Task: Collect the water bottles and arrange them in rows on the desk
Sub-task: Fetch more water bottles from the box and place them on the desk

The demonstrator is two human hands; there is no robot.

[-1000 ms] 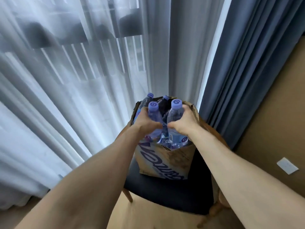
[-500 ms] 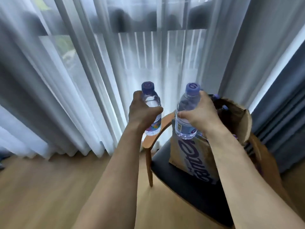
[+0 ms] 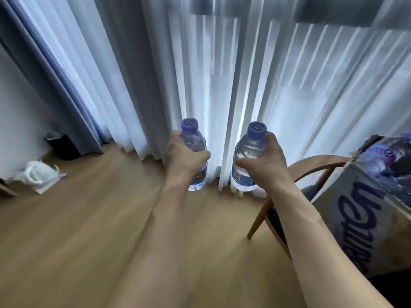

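My left hand (image 3: 185,160) grips a clear water bottle with a purple cap (image 3: 193,138) upright in mid-air over the floor. My right hand (image 3: 263,164) grips a second bottle of the same kind (image 3: 250,150), also upright, about a hand's width to the right of the first. At the right edge a brown paper bag with purple lettering (image 3: 360,221) stands on a chair and holds several more purple-capped bottles (image 3: 387,158). No desk is in view.
The wooden chair with a dark seat (image 3: 289,181) carries the bag at the right. White sheer curtains (image 3: 244,74) hang straight ahead, a grey-blue drape (image 3: 51,90) at the left. A white crumpled bag (image 3: 37,175) and a dark box (image 3: 61,145) lie on the wooden floor (image 3: 89,218).
Both bottles have been lifted out of the bag and carried left, away from the chair. The view has swung left, so the bag now sits at the right edge.
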